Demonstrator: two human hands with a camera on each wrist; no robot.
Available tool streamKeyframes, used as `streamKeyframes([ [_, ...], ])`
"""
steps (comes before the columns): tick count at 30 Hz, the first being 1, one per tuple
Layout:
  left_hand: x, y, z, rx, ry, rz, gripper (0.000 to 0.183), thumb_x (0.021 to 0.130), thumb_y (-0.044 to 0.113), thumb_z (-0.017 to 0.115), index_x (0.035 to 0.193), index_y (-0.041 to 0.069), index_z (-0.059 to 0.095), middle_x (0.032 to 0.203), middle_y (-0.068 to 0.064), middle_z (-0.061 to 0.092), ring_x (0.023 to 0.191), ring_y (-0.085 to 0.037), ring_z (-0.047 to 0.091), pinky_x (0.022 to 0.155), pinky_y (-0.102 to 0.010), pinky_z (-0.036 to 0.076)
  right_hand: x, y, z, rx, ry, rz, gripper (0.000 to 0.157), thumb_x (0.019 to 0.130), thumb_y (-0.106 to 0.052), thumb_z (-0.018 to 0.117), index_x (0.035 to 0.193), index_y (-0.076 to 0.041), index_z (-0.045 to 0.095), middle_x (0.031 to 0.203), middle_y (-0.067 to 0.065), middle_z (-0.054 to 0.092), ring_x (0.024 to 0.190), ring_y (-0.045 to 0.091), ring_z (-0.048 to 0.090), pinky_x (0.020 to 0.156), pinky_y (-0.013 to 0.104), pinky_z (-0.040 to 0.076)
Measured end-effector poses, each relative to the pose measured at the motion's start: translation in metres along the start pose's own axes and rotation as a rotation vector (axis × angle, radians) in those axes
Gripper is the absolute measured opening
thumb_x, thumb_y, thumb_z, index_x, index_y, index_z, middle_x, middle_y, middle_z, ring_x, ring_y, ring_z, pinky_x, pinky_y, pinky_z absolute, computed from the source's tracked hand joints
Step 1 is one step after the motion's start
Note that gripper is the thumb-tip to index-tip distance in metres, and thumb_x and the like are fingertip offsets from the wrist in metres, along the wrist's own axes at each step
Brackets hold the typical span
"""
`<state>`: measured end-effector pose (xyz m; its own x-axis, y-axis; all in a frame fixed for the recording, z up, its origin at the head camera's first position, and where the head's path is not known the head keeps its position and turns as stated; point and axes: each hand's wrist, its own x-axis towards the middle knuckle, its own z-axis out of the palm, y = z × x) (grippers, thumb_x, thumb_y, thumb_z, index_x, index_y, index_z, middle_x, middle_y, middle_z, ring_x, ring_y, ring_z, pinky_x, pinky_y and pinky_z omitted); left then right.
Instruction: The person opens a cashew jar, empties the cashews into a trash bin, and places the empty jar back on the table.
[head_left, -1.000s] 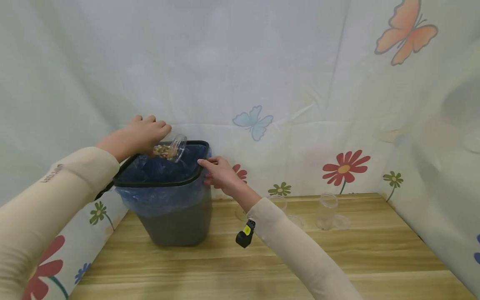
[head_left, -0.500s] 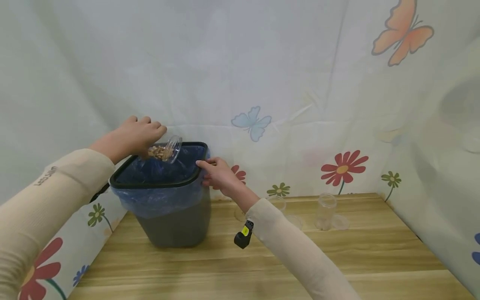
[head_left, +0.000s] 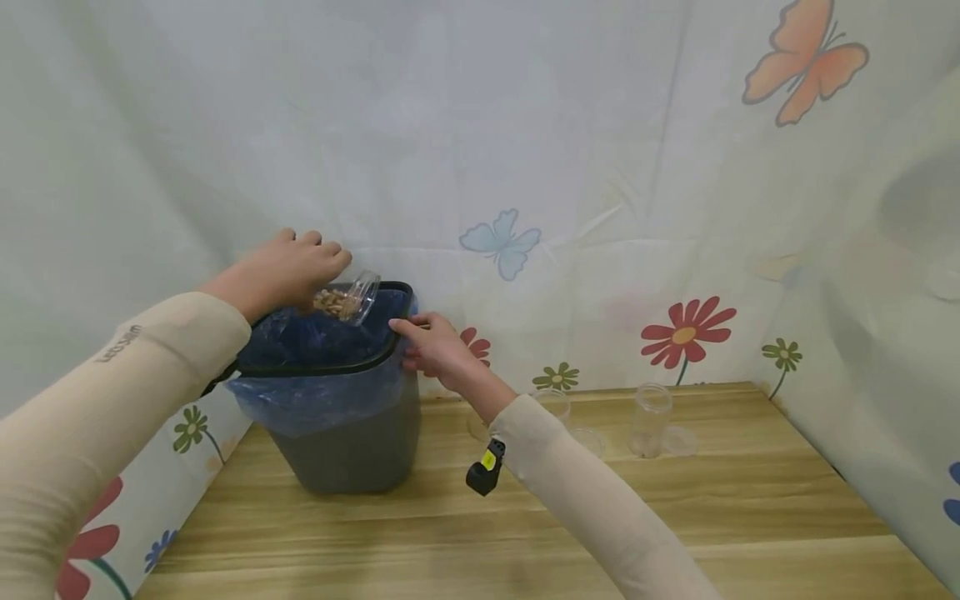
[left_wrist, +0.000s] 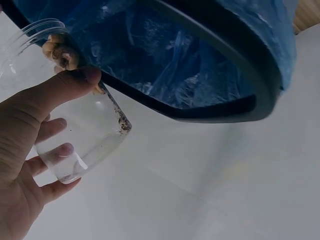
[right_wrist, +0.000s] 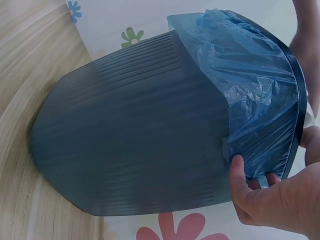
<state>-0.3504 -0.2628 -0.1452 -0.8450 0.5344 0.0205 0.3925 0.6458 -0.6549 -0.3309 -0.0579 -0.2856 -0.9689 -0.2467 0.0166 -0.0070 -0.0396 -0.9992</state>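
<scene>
In the head view my left hand (head_left: 288, 271) grips a clear plastic jar (head_left: 366, 292), tipped on its side over a grey trash bin (head_left: 356, 458). Brown nut-like pieces (head_left: 335, 305) lie in the jar toward its mouth. The left wrist view shows my thumb across the jar (left_wrist: 87, 130), fingers behind it, and dark crumbs (left_wrist: 123, 122) along its bottom edge. A blue bag (head_left: 315, 404) lines the bin and folds over its black rim (head_left: 322, 369). At the bin's right side my right hand (head_left: 442, 350) grips the rim, thumb on top and fingers against the bag outside.
The bin stands on a wood-grain table (head_left: 480, 533) at the left. Behind my right forearm is a clear jar (head_left: 553, 404) with a round lid (head_left: 588, 442). Farther right stands another jar (head_left: 651, 421) beside its lid (head_left: 681, 442). A flowered curtain (head_left: 600, 167) hangs behind.
My left hand and the tipped jar shifted slightly left, then back right over the bin. My right hand keeps its hold on the rim. The brown pieces still show in the jar.
</scene>
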Motion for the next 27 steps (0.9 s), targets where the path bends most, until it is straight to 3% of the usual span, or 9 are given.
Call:
streamKeyframes([
  [9,0.013,0.014,-0.01,0.037,0.029,0.059,0.09,0.067,0.028,0.097,0.139,0.001,0.051,0.131,-0.018,0.058,0.116,-0.042,0.054,0.09,-0.059,0.047,-0.002,-0.001,0.002,-0.001,-0.013,0.013,0.057,0.097,-0.039,0.07,0.139,-0.007,0.05,0.133,0.015,0.058,0.1,0.022,0.066,0.099,0.048,0.052],
  [13,0.017,0.02,-0.011,0.052,0.041,0.084,0.086,0.068,0.029,0.097,0.137,0.001,0.052,0.129,-0.017,0.059,0.115,-0.042,0.055,0.091,-0.059,0.047,-0.002,-0.001,0.004,-0.003,-0.008,0.011,0.057,0.097,-0.04,0.069,0.14,-0.007,0.05,0.131,0.011,0.059,0.099,0.021,0.066,0.098,0.047,0.053],
  [19,0.019,0.023,-0.005,0.058,0.03,0.058,0.084,0.069,0.028,0.096,0.136,0.002,0.052,0.129,-0.017,0.059,0.116,-0.042,0.054,0.093,-0.062,0.045,-0.003,0.0,0.005,0.005,-0.018,0.008,0.058,0.097,-0.039,0.069,0.141,-0.007,0.049,0.132,0.009,0.058,0.101,0.021,0.066,0.095,0.044,0.055],
  [27,0.014,0.015,-0.001,0.042,0.019,0.035,0.088,0.068,0.029,0.097,0.137,0.001,0.051,0.13,-0.018,0.058,0.116,-0.043,0.053,0.092,-0.062,0.045,-0.003,-0.001,0.005,-0.008,-0.002,0.004,0.058,0.097,-0.04,0.069,0.14,-0.006,0.05,0.134,0.01,0.057,0.099,0.021,0.067,0.09,0.043,0.057],
])
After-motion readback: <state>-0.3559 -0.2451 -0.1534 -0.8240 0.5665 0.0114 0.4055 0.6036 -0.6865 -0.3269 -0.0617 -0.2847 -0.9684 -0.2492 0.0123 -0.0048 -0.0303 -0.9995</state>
